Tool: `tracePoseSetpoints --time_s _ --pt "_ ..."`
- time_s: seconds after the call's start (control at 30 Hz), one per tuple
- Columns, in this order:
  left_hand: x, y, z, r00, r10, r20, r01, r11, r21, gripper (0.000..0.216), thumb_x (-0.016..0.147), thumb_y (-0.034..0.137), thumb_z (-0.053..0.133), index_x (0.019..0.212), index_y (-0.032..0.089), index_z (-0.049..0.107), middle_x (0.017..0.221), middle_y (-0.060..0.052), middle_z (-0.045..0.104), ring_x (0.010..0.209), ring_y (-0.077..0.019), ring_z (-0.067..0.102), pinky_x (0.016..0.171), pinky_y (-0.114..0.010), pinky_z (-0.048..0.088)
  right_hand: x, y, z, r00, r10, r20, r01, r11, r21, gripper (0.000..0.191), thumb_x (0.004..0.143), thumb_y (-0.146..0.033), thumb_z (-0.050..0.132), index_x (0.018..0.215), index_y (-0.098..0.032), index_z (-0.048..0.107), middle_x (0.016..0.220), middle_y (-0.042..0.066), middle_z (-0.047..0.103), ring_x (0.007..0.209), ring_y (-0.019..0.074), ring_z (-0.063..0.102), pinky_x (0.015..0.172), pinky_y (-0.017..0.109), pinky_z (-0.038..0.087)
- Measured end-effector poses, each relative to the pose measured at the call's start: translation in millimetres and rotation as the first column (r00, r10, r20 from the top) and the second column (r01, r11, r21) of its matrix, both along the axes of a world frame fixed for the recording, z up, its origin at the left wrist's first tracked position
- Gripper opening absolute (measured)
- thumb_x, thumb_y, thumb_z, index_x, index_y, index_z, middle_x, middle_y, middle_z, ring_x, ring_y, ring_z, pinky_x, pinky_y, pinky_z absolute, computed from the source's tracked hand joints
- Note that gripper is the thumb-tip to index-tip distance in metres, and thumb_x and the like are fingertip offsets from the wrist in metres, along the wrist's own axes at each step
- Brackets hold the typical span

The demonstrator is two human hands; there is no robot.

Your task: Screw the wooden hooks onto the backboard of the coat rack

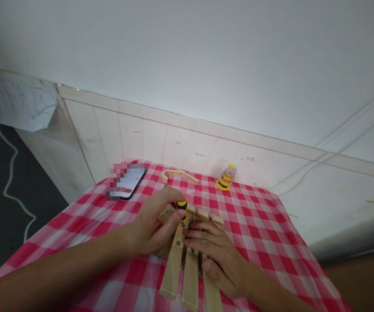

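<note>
The left hand (151,223) is pinching a small yellow-and-black-handled screwdriver (182,204), fingers closed around it, directly above the pale wooden slatted frame (190,268). Just right of that grip, the right hand (217,255) is pressing flat on the slats, grasping nothing. Fastening seems to be midway, as a curved pale wooden piece (179,175) is lying loose beyond.

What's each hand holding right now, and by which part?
Left hand grips the small screwdriver by its yellow-capped handle; right hand lies flat on the wooden slats, gripping nothing.
</note>
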State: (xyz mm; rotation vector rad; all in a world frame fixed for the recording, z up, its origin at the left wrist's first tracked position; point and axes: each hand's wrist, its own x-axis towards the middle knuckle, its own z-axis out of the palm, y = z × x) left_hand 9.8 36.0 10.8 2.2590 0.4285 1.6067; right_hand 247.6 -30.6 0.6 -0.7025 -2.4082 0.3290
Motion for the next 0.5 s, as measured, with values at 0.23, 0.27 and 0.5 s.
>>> tracePoseSetpoints --time_s 0.23,0.27,0.5 --pt "3.7 2.9 0.2 0.997 0.066 0.028 -0.067 0.997 0.036 0.023 0.094 0.019 0.068 0.115 0.022 0.06 0.099 -0.006 0.063 0.09 -0.0195 0.061 0.079 -0.032 0.054 2.6 -0.9 -1.8 1.0 -0.014 0.023 0.014 1.0 -0.001 0.039 0.107 -0.037 0.04 0.137 -0.022 0.058 0.134 0.012 0.07 0.136 0.0249 0.057 0.114 0.046 0.047" --pt "4.3 3.2 0.2 0.995 0.091 0.035 -0.092 0.995 0.044 0.022 0.094 0.02 0.07 0.114 0.023 0.061 0.099 -0.005 0.062 0.09 -0.0192 0.06 0.078 -0.031 0.054 2.7 -0.8 -2.0 1.0 -0.013 0.019 0.013 1.0 -0.001 0.038 0.107 -0.037 0.04 0.138 -0.022 0.058 0.134 0.011 0.07 0.136 0.0248 0.057 0.113 0.046 0.047" --pt "5.2 3.0 0.5 0.996 0.075 0.047 -0.076 0.996 0.035 0.022 0.093 0.014 0.07 0.112 0.022 0.062 0.094 -0.003 0.063 0.085 -0.0174 0.059 0.074 -0.029 0.051 2.5 0.2 -2.8 1.0 -0.003 0.02 0.003 1.0 -0.012 0.042 0.108 -0.039 0.038 0.139 -0.02 0.059 0.135 0.012 0.07 0.135 0.0251 0.058 0.113 0.047 0.047"
